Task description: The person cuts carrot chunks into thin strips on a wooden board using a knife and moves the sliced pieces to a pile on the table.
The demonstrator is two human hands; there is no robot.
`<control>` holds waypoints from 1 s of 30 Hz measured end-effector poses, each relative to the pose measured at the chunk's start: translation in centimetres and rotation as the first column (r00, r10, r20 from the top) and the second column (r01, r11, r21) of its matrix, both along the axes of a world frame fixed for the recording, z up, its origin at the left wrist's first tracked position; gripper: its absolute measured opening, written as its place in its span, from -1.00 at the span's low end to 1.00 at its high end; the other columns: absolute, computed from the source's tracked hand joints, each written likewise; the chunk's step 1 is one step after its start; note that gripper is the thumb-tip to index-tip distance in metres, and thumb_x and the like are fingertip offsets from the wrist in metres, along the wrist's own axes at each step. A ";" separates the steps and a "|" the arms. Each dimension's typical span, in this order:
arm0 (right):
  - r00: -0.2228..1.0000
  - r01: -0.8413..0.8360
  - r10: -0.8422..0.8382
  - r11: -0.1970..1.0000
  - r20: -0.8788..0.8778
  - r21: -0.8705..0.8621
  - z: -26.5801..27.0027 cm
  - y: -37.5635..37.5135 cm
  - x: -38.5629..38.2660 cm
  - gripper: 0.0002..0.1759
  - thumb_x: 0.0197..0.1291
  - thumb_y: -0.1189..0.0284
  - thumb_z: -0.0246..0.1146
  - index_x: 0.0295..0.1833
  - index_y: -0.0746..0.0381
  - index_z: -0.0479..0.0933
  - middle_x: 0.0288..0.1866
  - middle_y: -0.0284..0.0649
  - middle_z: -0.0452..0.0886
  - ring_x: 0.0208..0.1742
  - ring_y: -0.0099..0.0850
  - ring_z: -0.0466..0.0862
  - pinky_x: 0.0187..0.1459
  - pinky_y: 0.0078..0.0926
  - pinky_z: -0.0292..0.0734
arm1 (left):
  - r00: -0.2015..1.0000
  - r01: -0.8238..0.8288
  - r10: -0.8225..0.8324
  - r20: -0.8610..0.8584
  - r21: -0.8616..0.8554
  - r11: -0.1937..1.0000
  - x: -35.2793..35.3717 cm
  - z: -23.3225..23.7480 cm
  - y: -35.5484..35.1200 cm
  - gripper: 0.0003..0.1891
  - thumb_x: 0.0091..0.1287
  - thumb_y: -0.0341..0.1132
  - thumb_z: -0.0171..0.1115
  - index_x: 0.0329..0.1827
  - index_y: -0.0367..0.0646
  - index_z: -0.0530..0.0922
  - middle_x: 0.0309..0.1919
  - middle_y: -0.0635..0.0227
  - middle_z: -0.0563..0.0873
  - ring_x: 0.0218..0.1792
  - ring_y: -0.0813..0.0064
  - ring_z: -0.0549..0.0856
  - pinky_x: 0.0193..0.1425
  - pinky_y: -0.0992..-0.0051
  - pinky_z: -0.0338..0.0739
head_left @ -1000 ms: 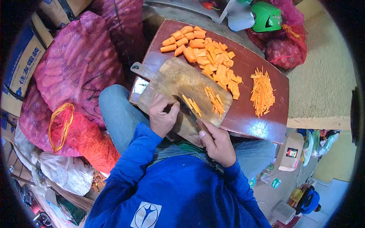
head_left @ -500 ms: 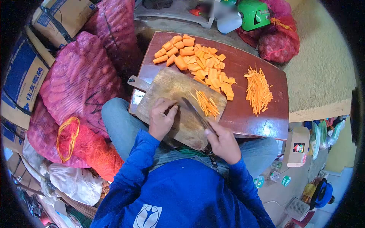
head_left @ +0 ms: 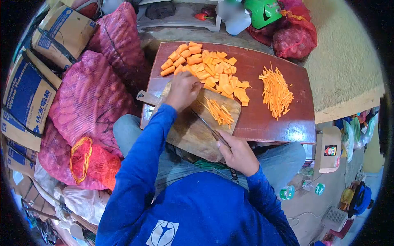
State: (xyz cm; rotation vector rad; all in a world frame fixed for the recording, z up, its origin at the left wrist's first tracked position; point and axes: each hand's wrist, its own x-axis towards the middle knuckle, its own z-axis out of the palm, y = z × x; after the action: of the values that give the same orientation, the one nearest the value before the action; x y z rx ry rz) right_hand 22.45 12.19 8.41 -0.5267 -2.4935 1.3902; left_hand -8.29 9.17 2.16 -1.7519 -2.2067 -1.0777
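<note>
My right hand (head_left: 240,153) is closed around the handle of a knife (head_left: 207,126), whose blade points up and left, low over the wooden cutting board (head_left: 184,137). Beside the blade on the board lies a small bunch of carrot strips (head_left: 219,112). My left hand (head_left: 184,91) is over the board's upper edge, its curled fingers at the near side of the flat carrot slices (head_left: 223,78). What those fingers hold, if anything, is hidden. Thick carrot chunks (head_left: 179,60) sit behind the slices, and a larger pile of carrot strips (head_left: 276,92) lies to the right.
The board rests partly on a low reddish-brown table (head_left: 250,127). Pink mesh sacks (head_left: 88,94) and cardboard boxes (head_left: 30,96) crowd the left. A red mesh bag (head_left: 295,39) and a green helmet (head_left: 263,12) are at the back right, near a concrete ledge (head_left: 344,61).
My left hand has moved up and away from the board's middle to the carrot slices. My right hand keeps the knife in nearly the same place. The view has shifted slightly.
</note>
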 end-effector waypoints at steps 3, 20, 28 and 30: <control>1.000 -0.016 0.017 0.998 -0.015 0.063 -0.5 -0.1 0.0 -0.50 0.53 0.36 0.28 0.48 0.33 0.53 -0.03 0.30 0.77 0.00 0.30 0.78 0.03 0.17 0.69 | 0.991 -0.052 0.042 -0.130 -0.078 0.996 -0.1 -0.5 2.8 -0.85 0.27 -0.31 0.48 -0.15 -0.13 0.83 -0.10 0.15 0.76 0.09 0.06 0.66 0.14 0.01 0.45; 1.000 -0.021 0.021 0.999 0.009 0.035 -0.5 -0.6 0.3 -0.46 0.52 0.32 0.30 0.49 0.34 0.50 0.06 0.29 0.77 0.06 0.29 0.78 0.09 0.15 0.70 | 0.941 -0.050 -0.003 -0.339 -0.147 0.988 -1.3 -2.5 4.9 -0.82 0.24 -0.27 0.42 -0.18 -0.13 0.78 -0.14 0.15 0.80 0.06 0.10 0.68 0.19 0.02 0.34; 1.000 -0.022 0.021 0.999 0.004 0.045 -1.4 -1.0 0.5 -0.45 0.53 0.30 0.30 0.50 0.34 0.50 0.06 0.28 0.77 0.06 0.28 0.78 0.10 0.13 0.70 | 0.981 -0.115 0.070 -0.181 -0.251 0.961 0.1 -1.4 6.4 -0.78 0.27 -0.23 0.45 -0.07 -0.06 0.79 -0.15 0.18 0.81 0.08 0.06 0.69 0.13 0.02 0.35; 1.000 -0.021 0.021 0.999 -0.009 0.051 -1.3 -1.0 0.4 -0.45 0.53 0.31 0.30 0.51 0.34 0.50 0.05 0.28 0.77 0.05 0.28 0.78 0.09 0.14 0.70 | 0.983 -0.132 0.089 -0.159 -0.282 0.950 -0.1 -1.4 6.7 -0.77 0.27 -0.23 0.44 -0.05 -0.05 0.80 -0.15 0.18 0.81 0.09 0.05 0.70 0.13 0.01 0.35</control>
State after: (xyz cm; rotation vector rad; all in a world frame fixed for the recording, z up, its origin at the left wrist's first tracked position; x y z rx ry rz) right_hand 22.90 11.19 7.10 -0.4839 -2.5264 1.3301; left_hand -8.35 15.87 0.78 -1.7215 -2.4363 -0.6033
